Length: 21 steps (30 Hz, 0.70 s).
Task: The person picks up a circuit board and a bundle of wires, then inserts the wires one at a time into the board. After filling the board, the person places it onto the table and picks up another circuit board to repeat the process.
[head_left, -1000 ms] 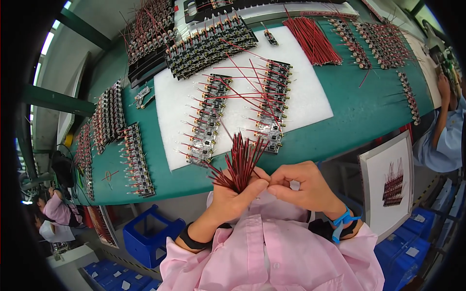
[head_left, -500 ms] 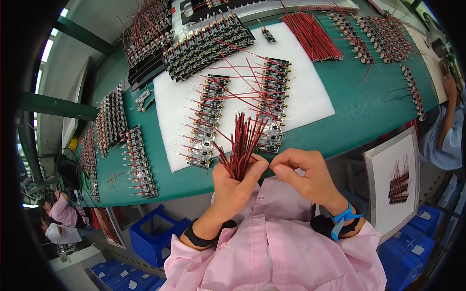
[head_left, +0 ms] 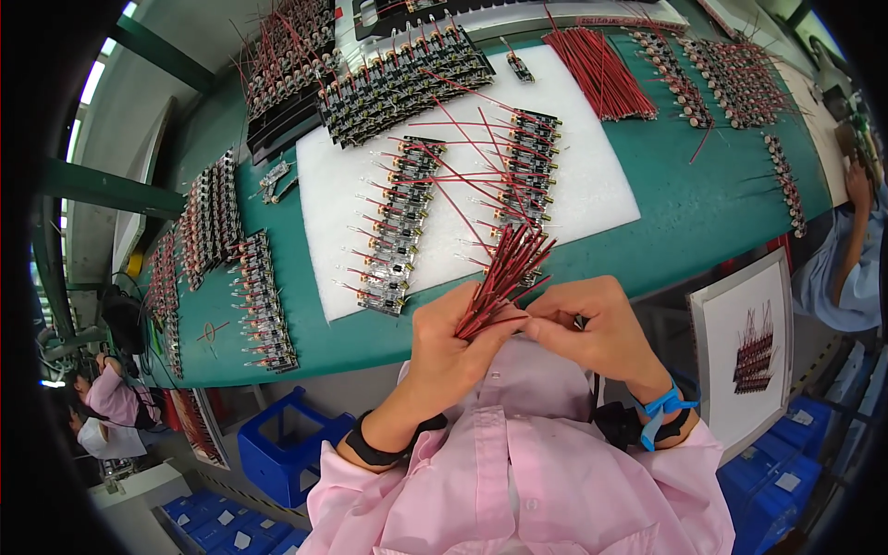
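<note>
A bundle of thin red and black wires [head_left: 507,268] is gripped in my left hand [head_left: 437,347], its cut ends fanning up and to the right. My right hand [head_left: 592,333] meets it at the bundle's lower right, thumb and forefinger pinched on the end of a red wire. Beyond my hands, two rows of small circuit boards lie on a white foam sheet [head_left: 601,185]. The left row [head_left: 400,227] shows whole; the bundle partly covers the near end of the right row [head_left: 530,162]. Several loose red wires cross between the rows.
The sheet rests on a green table [head_left: 684,203]. Stacked boards [head_left: 407,88] and a pile of red wires [head_left: 601,79] sit at the back. Pliers [head_left: 276,182] and more board rows [head_left: 264,301] are at left. A blue stool [head_left: 287,444] stands below; another person's arm [head_left: 858,199] shows at right.
The wire bundle has tilted to the right in my left hand. My right hand has come in against it, its fingertips now on a wire where before they were apart from the bundle.
</note>
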Motion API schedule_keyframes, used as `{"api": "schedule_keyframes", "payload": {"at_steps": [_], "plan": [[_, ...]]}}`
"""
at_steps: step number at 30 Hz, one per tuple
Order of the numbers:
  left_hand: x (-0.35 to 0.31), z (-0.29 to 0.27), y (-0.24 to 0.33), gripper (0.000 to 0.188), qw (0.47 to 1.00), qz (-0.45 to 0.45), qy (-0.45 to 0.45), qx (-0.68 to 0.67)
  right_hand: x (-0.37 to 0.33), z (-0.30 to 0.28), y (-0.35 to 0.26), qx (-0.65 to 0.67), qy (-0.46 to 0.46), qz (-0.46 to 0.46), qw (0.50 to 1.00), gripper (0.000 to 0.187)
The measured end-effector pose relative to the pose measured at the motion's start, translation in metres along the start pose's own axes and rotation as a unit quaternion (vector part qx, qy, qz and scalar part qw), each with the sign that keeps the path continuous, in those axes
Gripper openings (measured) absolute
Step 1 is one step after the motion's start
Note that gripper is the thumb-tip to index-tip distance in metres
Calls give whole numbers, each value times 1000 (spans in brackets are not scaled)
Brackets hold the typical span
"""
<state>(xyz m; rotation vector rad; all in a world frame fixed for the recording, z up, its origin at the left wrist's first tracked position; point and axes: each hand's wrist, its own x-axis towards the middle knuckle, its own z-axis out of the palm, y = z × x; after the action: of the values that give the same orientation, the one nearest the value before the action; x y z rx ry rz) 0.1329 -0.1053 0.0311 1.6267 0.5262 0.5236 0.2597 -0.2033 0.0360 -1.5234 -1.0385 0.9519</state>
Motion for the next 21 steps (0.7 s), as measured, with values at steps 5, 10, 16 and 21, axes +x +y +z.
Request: {"api": "schedule_keyframes", "payload": {"at_steps": [5, 10, 16, 21], "plan": [[-5, -4, 0, 11, 1000, -31, -4, -1, 2, 7, 11, 178, 40, 48, 982, 8], [-9, 1, -2, 11, 997, -65, 4, -44, -1, 13, 6, 118, 83, 12, 989, 6], [-14, -3, -6, 11, 996, -82, -16, -12, -4, 15, 9, 121, 81, 20, 989, 7], [-11, -5, -1, 13, 998, -39, -38, 20, -4, 11, 6, 108, 69, 6, 992, 7]]}}
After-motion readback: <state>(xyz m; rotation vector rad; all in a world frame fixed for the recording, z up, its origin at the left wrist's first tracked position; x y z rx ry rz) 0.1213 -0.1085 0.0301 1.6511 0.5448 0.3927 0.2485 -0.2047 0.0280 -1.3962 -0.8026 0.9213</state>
